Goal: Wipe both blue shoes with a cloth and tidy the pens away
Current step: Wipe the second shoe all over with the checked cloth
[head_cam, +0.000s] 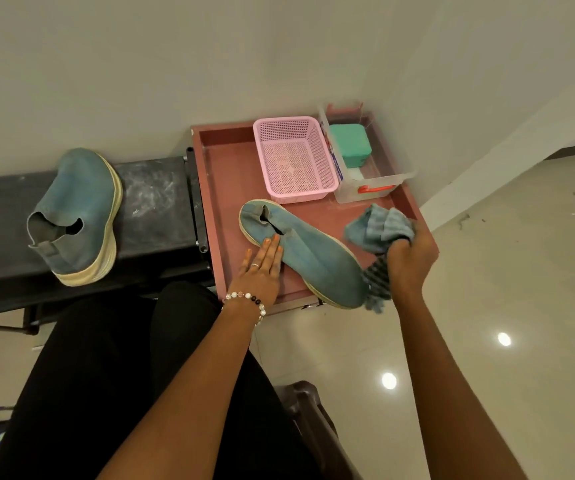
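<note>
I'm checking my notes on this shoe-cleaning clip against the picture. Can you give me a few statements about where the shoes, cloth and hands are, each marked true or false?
1. The right hand grips the cloth. True.
2. Both blue shoes lie in the red tray. False: one shoe lies in the tray; the other shoe sits on the dark bench.
3. The left hand lies flat with straight fingers on the shoe in the tray. True.
4. The pink basket holds pens. False: no pens show in it.
5. The teal box sits inside the clear container. True.
</note>
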Demonstrator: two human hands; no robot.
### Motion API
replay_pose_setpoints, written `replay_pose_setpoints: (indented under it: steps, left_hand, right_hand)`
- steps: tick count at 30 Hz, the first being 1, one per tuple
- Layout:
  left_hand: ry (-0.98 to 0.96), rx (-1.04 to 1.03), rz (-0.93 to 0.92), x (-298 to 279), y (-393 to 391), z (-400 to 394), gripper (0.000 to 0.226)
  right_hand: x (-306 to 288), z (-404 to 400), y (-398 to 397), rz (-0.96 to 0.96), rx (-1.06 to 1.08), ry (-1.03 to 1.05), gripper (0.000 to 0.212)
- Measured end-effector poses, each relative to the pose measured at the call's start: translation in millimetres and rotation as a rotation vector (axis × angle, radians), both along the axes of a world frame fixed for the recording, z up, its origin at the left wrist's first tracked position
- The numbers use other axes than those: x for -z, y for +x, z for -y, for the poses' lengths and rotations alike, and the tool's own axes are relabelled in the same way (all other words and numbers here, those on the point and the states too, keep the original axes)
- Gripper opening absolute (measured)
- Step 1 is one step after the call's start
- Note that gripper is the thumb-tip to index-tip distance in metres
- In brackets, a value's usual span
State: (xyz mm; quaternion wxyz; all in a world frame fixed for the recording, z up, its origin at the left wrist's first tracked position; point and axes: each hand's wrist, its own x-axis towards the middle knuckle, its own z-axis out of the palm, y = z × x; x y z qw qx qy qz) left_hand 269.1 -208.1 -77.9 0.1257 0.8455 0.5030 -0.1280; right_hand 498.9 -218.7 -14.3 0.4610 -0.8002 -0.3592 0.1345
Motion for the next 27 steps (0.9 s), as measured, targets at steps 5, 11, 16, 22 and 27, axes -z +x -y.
replay_pose_setpoints:
  steps: [5,11,16,22,27]
  left_hand:
    - [-0.056,-0.016,0.034,-7,-5,1,0.072]
    - [-0.025,-0.154,0.189,-18,-3,-6,0.08]
    - [0.038,-0.577,0.607,-25,-13,-9,0.033]
    - [-0.058,-0.663,0.618,-23,-13,-10,0.039]
    - [-0.104,-0.389,0.34,-12,-6,-6,0.088]
  right_hand:
    - [50,1,-8,0.207,-0.556,-0.558,0.036]
    - [56,12,-34,-0.004,-0.576,-0.571,0.044]
    - [61,35,-75,-0.023,-0.545,-0.476,0.04]
    - [40,32,-70,-0.075,-0.145,-0.326,0.025]
    - [35,5,-84,-0.09,-0.256,-0.028,0.027]
